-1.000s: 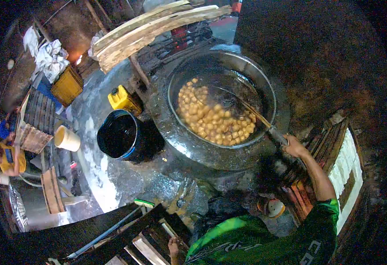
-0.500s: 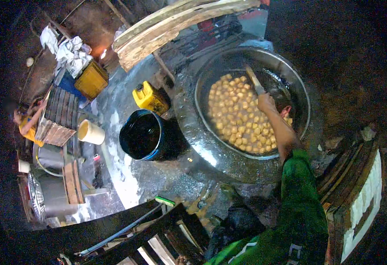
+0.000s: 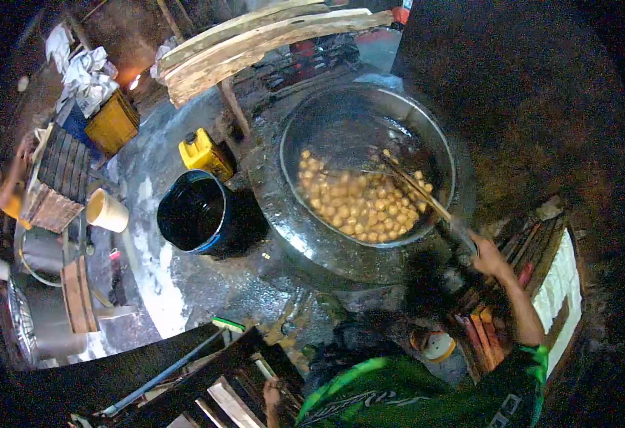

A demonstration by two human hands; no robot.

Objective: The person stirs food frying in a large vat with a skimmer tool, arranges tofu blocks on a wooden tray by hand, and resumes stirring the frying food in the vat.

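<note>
Nearest me, at the bottom of the view, my left hand (image 3: 272, 392) is beside some wooden slats (image 3: 230, 399); it is too small and dark for me to tell whether the fingers are curled or loose. Out to the right, my right hand (image 3: 489, 258) is wrapped around the near end of a long pole (image 3: 437, 207), fingers closed on its greyish part. The pole slants over the rim of the wide metal pan (image 3: 452, 175), its far end down among the round, golden-brown pieces (image 3: 359, 203).

I judge the pole stiff and light enough in itself, but heavy to push through so many pieces, with the far end dragging. This end looks the best place to take hold: it is outside the rim, away from the wet inside of the pan. A grip nearer the middle would give more leverage but put the fingers over the pan. The shaft may be slick if liquid runs up it. The pieces look slippery and fairly soft, so I would expect hard jabs to bruise them; the loaded pan seems far too heavy for one hand.

Beyond, to the left, are a dark bucket (image 3: 205, 247) and a yellow jug (image 3: 205, 153). Farthest off, another person (image 3: 14, 182) reaches to a slatted crate (image 3: 62, 167).
</note>
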